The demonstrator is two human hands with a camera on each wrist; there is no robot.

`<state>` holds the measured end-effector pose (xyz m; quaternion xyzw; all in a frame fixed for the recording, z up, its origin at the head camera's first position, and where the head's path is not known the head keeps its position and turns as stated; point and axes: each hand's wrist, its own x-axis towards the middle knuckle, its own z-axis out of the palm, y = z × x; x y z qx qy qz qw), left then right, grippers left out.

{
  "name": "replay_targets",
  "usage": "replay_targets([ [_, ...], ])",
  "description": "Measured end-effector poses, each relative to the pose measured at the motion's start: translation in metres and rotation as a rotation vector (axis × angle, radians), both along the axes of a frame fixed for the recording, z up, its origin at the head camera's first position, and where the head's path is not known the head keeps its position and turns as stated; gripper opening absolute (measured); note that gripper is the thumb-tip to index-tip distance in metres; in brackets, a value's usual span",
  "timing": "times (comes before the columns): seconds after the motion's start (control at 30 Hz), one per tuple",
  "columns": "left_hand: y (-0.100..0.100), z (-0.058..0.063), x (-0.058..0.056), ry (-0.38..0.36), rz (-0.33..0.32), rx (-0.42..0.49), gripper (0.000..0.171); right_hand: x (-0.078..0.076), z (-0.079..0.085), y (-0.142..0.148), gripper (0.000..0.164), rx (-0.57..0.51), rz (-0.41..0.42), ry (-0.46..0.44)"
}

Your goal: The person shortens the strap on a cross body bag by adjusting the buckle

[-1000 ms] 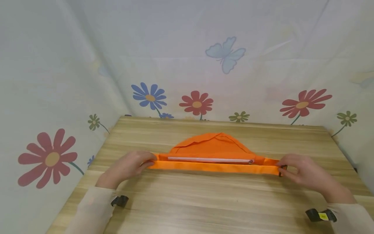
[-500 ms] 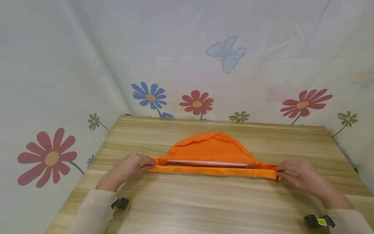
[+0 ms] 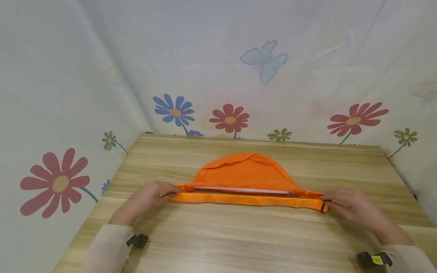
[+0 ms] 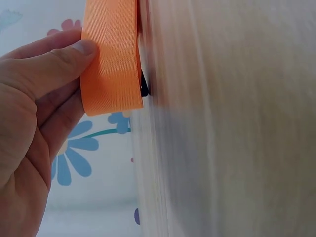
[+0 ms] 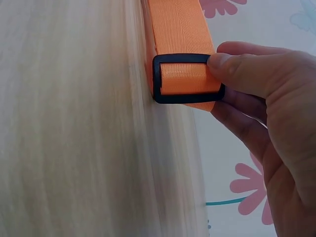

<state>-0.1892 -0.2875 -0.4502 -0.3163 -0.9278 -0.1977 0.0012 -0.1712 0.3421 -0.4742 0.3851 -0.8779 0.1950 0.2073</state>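
Note:
An orange waist bag (image 3: 246,171) lies on the wooden table, its curved side away from me and a white zipper (image 3: 242,190) along its near edge. Its orange strap (image 3: 239,199) runs straight in front of the zipper, doubled back at both ends. My left hand (image 3: 150,199) pinches the strap's left fold between thumb and fingers; a bit of black shows behind the fold in the left wrist view. With thumb and fingers, my right hand (image 3: 358,208) pinches the right end at a black slide buckle (image 5: 158,81), the webbing threaded through it.
The wood-grain table (image 3: 239,239) extends in front of and around the bag. Behind it and at both sides hangs a pale cloth (image 3: 205,57) printed with flowers and a butterfly. Each wrist wears a black strap mount (image 3: 370,259).
The strap's right end and my right hand have come slightly nearer and lower. The strap's front run has dropped a little away from the zipper. Both hands keep their pinch.

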Motion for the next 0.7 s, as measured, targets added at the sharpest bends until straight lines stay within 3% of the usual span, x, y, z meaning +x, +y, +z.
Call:
replay_targets([
  [0.33,-0.001,-0.006,0.000,0.007,0.004,0.031,0.026,0.002,-0.004,0.005,0.055,-0.020,0.018,-0.001],
  [0.7,0.011,-0.004,0.007,0.026,-0.072,-0.002,0.020,0.008,0.005,-0.012,0.053,0.011,0.013,-0.003],
])
